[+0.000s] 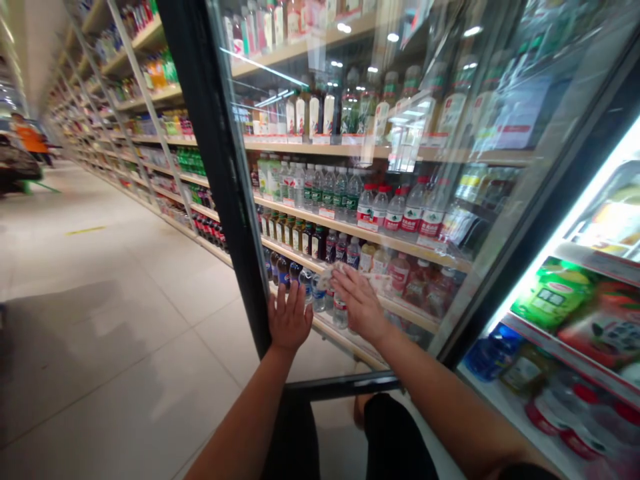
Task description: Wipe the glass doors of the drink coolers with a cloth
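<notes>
A glass door (pixel 320 360) with a black frame stands swung out in front of me. My left hand (pixel 290 319) lies flat on the lower left of the glass beside the frame, fingers stretched out and holding nothing. Further right, my right hand (pixel 359 300) presses a pale, crumpled cloth (pixel 327 275) against the glass. Much of the cloth is under the fingers. Through the pane, and partly mixed with reflections, show shelves of bottled drinks, among them red-labelled water bottles (pixel 395 208).
To the right, the lit cooler holds a green pack (pixel 555 297) and large bottles (pixel 565 403). Long shelves of drinks (pixel 170 127) run along the aisle at left, above a tiled floor (pixel 120 320). Far left is a person in an orange top (pixel 31 138).
</notes>
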Tool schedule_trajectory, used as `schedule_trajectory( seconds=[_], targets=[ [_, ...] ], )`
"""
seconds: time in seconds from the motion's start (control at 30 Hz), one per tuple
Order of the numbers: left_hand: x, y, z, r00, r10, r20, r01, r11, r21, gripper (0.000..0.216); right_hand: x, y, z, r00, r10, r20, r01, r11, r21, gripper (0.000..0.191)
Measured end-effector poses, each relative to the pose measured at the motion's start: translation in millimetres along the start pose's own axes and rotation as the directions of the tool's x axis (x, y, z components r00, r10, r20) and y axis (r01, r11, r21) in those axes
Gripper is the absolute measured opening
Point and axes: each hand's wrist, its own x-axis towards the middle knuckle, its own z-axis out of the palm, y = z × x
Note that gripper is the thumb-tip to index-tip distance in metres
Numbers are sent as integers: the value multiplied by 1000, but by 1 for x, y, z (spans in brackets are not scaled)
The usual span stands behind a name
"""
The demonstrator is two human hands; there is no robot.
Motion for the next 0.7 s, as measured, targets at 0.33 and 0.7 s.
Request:
schedule_trajectory(
  seconds=[0.33, 0.7],
  targets=[
    [-6, -2, 3, 999, -25, 37, 25, 1000, -17, 67, 9, 5, -8, 999, -38, -19, 38, 999, 4, 64],
    [-5, -2, 3, 999, -26, 32, 27, 999, -36, 69, -2, 28, -23, 992, 36, -123, -37, 999, -7, 68]
  ],
)
